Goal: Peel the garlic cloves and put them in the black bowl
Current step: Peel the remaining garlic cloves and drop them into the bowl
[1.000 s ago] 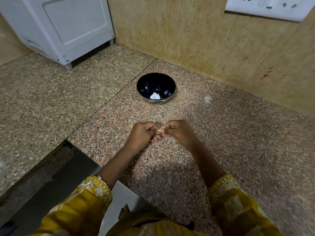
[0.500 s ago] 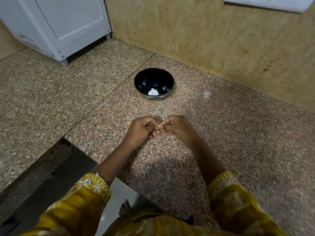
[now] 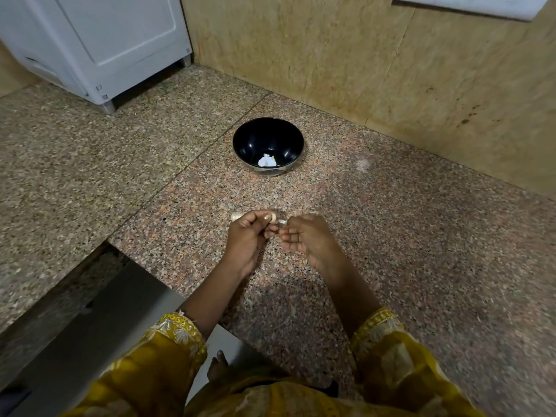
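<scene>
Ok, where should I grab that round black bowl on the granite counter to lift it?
Set your grip on the near rim of the round black bowl, coming down from above. It stands upright, mouth open, so the rim is free to pinch; the tan wall rises behind it. Pale pieces lie at its bottom, so probably keep it level.

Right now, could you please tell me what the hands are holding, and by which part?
The left hand pinches a garlic clove between its fingertips; the right hand seems to pinch its loose skin. Blur hides the exact spot.
</scene>
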